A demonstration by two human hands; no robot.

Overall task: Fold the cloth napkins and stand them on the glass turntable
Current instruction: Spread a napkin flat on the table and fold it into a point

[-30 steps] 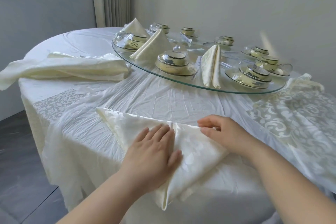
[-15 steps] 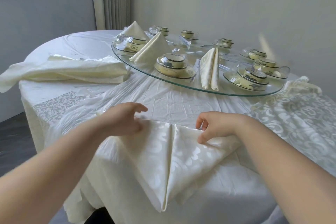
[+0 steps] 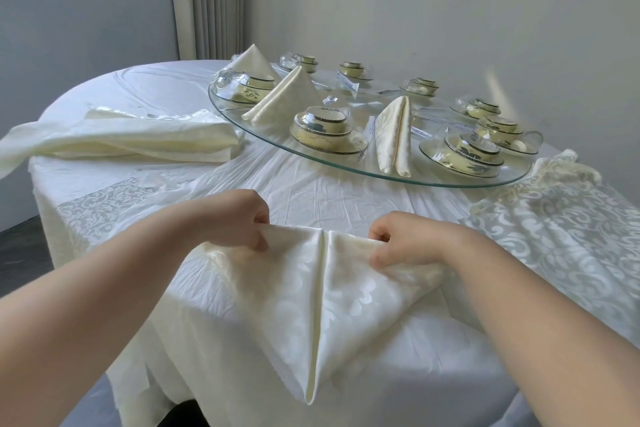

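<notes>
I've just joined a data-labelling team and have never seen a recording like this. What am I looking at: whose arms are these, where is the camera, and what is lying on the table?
There is no machine here. A person works with bare hands, and the single camera sits on their head, looking forward and down, so the arms reach in from below. The left hand and right hand each pinch the far edge of a cream napkin, folded to a point that hangs over the near edge of the round table. Farther back lies a glass turntable carrying wrapped cup sets and three folded napkins standing up. At the left rests a pile of unfolded cloth.
</notes>
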